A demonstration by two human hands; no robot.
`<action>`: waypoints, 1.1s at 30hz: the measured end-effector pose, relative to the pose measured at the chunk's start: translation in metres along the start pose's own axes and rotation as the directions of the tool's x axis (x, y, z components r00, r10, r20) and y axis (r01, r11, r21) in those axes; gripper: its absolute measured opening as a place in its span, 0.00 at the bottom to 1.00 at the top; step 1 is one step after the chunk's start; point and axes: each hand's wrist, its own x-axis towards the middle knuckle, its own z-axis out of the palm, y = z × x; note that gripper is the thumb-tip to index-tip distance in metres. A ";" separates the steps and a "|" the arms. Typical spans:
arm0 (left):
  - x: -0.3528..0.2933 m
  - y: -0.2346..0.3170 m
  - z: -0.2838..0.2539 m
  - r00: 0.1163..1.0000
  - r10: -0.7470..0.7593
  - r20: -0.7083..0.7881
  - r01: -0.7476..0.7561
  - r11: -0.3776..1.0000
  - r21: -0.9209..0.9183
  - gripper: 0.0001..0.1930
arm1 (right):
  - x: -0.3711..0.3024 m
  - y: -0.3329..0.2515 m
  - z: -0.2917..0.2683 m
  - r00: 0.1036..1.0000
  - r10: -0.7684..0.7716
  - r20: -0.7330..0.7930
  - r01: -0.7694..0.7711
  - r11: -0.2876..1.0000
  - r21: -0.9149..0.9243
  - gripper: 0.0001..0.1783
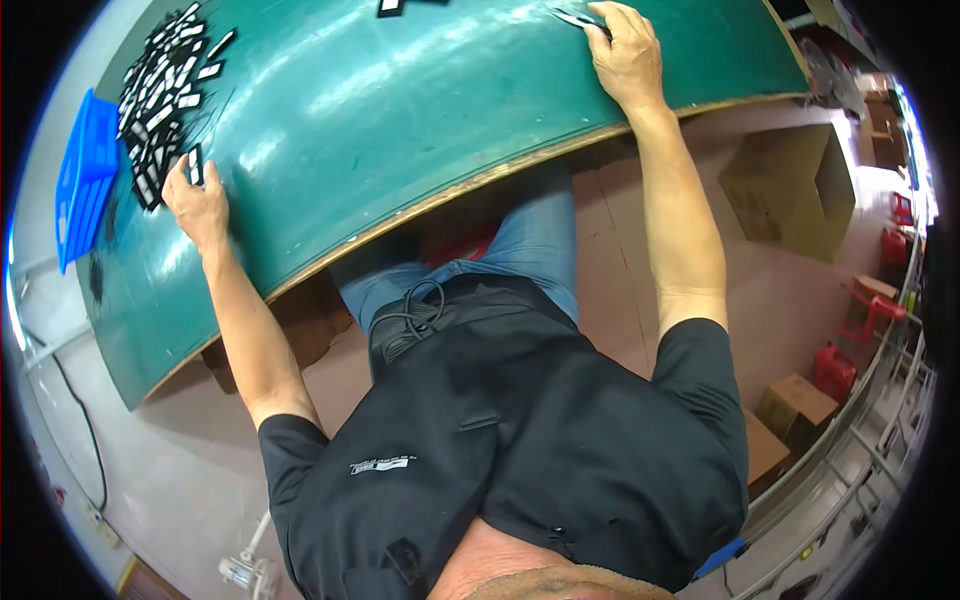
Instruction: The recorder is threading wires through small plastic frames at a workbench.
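On the left of the green tabletop lies a heap of small flat black pieces with white faces [165, 95]. At the near end of that heap is my left hand [200, 208], thumb and fingertips closed about one small black-and-white piece [196, 163]. My right hand [630, 58], at the far right of the table, grips a pair of metal tweezers [573, 19] whose tips point left. A few more black-and-white pieces [390, 7] show at the far edge of the view, between the two hands.
Blue stacked plastic trays [85, 185] stand left of the heap. The green table [400, 110] has a worn wooden front edge close to my lap. An open cardboard box [790, 190] sits on the floor at right, with smaller cartons [795, 400] and red items behind.
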 end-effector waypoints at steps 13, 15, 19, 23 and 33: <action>-0.044 0.295 -0.037 0.648 0.667 0.368 -0.171 0.598 -0.783 0.19 | -0.263 -0.005 -0.064 0.526 0.821 0.222 -0.848 0.488 0.207 0.07; -0.043 0.315 -0.031 0.575 0.748 0.333 -0.249 0.547 -0.799 0.19 | -0.295 -0.010 -0.059 0.437 0.855 0.278 -0.898 0.402 0.176 0.07; -0.052 0.337 -0.028 0.514 0.807 0.291 -0.439 0.538 -0.720 0.21 | -0.343 -0.010 -0.039 0.318 0.839 0.442 -0.947 0.260 0.188 0.07; -0.059 0.335 -0.023 0.523 0.802 0.287 -0.464 0.551 -0.694 0.22 | -0.383 -0.001 -0.043 0.235 0.845 0.480 -0.969 0.166 0.182 0.07; -0.069 0.348 -0.029 0.529 0.799 0.284 -0.487 0.560 -0.670 0.22 | -0.427 -0.036 -0.097 0.009 0.902 0.431 -0.991 -0.050 0.125 0.07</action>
